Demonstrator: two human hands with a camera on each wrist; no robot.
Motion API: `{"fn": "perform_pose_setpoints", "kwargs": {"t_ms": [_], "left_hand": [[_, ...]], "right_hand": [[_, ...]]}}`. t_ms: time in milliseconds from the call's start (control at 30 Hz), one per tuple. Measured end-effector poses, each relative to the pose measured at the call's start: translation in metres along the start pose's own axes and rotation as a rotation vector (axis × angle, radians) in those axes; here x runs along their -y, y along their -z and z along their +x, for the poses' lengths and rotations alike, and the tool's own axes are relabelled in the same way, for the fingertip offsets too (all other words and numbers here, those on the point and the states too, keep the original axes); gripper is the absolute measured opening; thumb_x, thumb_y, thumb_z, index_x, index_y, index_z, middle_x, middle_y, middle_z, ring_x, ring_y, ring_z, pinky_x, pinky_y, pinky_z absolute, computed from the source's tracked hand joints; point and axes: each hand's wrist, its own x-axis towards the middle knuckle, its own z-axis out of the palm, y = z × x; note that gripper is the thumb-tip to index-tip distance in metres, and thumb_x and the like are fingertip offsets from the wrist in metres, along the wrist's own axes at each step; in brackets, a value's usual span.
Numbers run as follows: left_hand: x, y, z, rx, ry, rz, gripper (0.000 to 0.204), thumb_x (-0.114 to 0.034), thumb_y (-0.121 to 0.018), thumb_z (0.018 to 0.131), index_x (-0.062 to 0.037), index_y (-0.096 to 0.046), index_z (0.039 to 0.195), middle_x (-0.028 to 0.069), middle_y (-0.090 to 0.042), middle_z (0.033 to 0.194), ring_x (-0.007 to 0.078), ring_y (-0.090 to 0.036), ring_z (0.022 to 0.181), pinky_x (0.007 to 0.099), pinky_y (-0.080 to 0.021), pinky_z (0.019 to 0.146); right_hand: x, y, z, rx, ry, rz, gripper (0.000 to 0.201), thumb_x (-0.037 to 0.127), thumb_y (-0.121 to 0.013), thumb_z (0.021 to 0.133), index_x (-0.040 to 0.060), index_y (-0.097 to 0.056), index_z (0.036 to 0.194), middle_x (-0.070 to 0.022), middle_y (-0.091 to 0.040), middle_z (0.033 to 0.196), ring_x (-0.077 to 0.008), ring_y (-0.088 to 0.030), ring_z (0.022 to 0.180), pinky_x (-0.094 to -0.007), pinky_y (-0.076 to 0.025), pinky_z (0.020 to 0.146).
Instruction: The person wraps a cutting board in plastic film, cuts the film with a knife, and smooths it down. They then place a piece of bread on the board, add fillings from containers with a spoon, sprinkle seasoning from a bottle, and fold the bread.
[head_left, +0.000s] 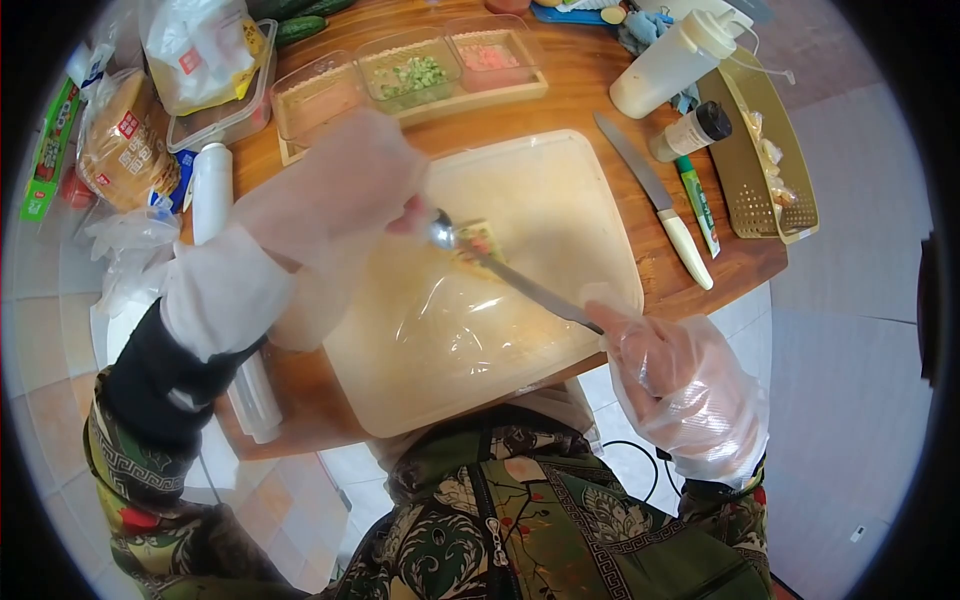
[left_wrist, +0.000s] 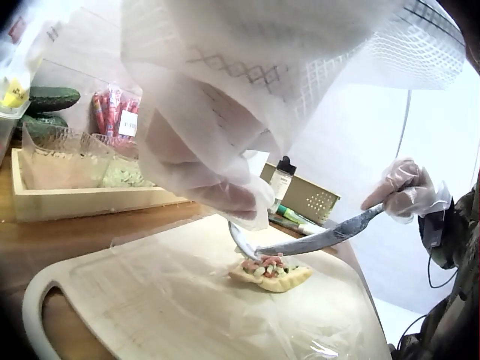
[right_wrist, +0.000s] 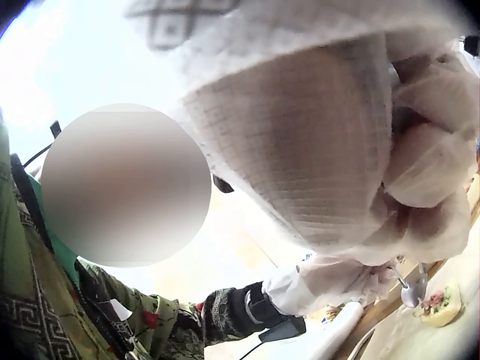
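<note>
In the head view my gloved left hand [head_left: 350,175], blurred, holds a metal spoon [head_left: 441,232] over a small piece of bread [left_wrist: 281,283] topped with pink and green diced bits. My gloved right hand [head_left: 670,375] grips a table knife [head_left: 545,298] by its handle, its blade reaching left to the topping. In the left wrist view, spoon and knife tips meet right at the topping. The bread lies on clear plastic film [head_left: 450,310] spread over a pale cutting board [head_left: 590,200]. My right wrist view shows the right hand's curled fingers [right_wrist: 424,165] up close.
Behind the board is a wooden tray [head_left: 480,100] with clear tubs of diced food. A white-handled kitchen knife [head_left: 680,245], a spice bottle [head_left: 690,132], a squeeze bottle [head_left: 675,65] and a perforated basket [head_left: 755,190] stand or lie right. Left are a film roll [head_left: 212,190] and bagged bread [head_left: 128,140].
</note>
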Motion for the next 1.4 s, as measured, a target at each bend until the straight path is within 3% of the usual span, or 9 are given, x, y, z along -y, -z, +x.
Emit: {"fn": "perform_pose_setpoints", "kwargs": {"t_ms": [367,433,567,633,767,867,1033,1233,1400], "left_hand": [[-0.004,0.005,-0.002,0.027,0.062,-0.065,0.007,-0.014,-0.074,0.059,-0.0104,-0.069,0.056,0.0118,-0.065,0.061,0.0305,-0.066,0.058,0.0368,-0.051,0.054],[-0.006,0.007,-0.004,0.145,0.085,-0.147,0.025,-0.016,-0.056,0.091,0.0085,-0.056,0.089,0.0161,-0.068,0.077,0.0205,-0.070,0.068,0.0297,-0.059,0.063],[-0.005,0.007,-0.003,0.159,0.156,-0.125,0.025,-0.017,-0.056,0.092,0.0079,-0.056,0.089,0.0156,-0.068,0.078,0.0201,-0.070,0.068,0.0299,-0.059,0.063],[0.000,0.003,-0.003,-0.078,-0.154,0.049,0.005,-0.013,-0.076,0.058,-0.0110,-0.071,0.059,0.0093,-0.067,0.062,0.0287,-0.067,0.060,0.0364,-0.053,0.056],[-0.002,0.004,-0.001,-0.078,-0.128,0.054,0.004,-0.013,-0.075,0.058,-0.0113,-0.072,0.059,0.0087,-0.067,0.062,0.0286,-0.067,0.060,0.0358,-0.053,0.057],[-0.003,0.005,0.000,-0.041,-0.147,0.078,0.004,-0.013,-0.075,0.058,-0.0114,-0.072,0.059,0.0080,-0.068,0.063,0.0281,-0.068,0.062,0.0353,-0.054,0.058],[-0.010,0.004,-0.001,-0.061,0.220,-0.284,0.002,-0.013,-0.074,0.059,-0.0116,-0.073,0.060,0.0064,-0.069,0.064,0.0269,-0.069,0.066,0.0350,-0.055,0.060],[-0.006,0.006,0.004,-0.035,-0.046,0.016,0.002,-0.012,-0.074,0.063,-0.0103,-0.074,0.063,0.0070,-0.070,0.066,0.0260,-0.070,0.068,0.0346,-0.055,0.061],[-0.013,0.010,0.005,-0.033,-0.029,-0.014,0.002,-0.010,-0.073,0.065,-0.0089,-0.074,0.064,0.0083,-0.070,0.066,0.0264,-0.069,0.067,0.0352,-0.055,0.061]], "right_hand": [[-0.002,-0.002,-0.007,-0.018,-0.068,0.036,0.034,0.004,-0.071,0.080,0.0006,-0.067,0.114,-0.0068,-0.060,0.068,-0.0252,-0.053,0.049,-0.0364,-0.043,0.045],[-0.002,0.002,-0.008,0.010,-0.115,0.097,0.031,0.005,-0.071,0.082,0.0015,-0.066,0.113,-0.0089,-0.063,0.071,-0.0273,-0.057,0.051,-0.0377,-0.045,0.047],[-0.001,0.012,-0.008,0.048,-0.183,0.186,0.030,0.007,-0.070,0.085,0.0020,-0.066,0.114,-0.0117,-0.064,0.072,-0.0289,-0.059,0.053,-0.0394,-0.047,0.048],[-0.003,0.013,-0.010,0.023,-0.146,0.154,0.029,0.007,-0.068,0.087,0.0028,-0.066,0.115,-0.0129,-0.062,0.069,-0.0297,-0.059,0.053,-0.0400,-0.047,0.048],[-0.003,0.017,-0.012,0.028,-0.171,0.145,0.028,0.006,-0.066,0.087,0.0028,-0.067,0.116,-0.0125,-0.061,0.067,-0.0299,-0.059,0.052,-0.0397,-0.046,0.047],[-0.004,0.018,-0.019,0.135,-0.314,0.294,0.036,0.000,-0.067,0.088,0.0054,-0.067,0.123,-0.0159,-0.071,0.083,-0.0328,-0.061,0.062,-0.0410,-0.047,0.059],[-0.007,0.011,-0.025,0.067,-0.315,0.292,0.030,0.002,-0.070,0.087,0.0078,-0.072,0.116,-0.0155,-0.071,0.079,-0.0319,-0.060,0.060,-0.0391,-0.047,0.058],[-0.004,0.020,-0.025,0.095,-0.334,0.194,0.030,0.006,-0.074,0.086,0.0124,-0.075,0.115,-0.0120,-0.071,0.080,-0.0300,-0.060,0.061,-0.0400,-0.049,0.060],[0.000,0.022,-0.030,0.020,-0.397,0.209,0.030,0.010,-0.074,0.085,0.0175,-0.076,0.115,-0.0100,-0.070,0.082,-0.0290,-0.059,0.064,-0.0411,-0.050,0.063]]}}
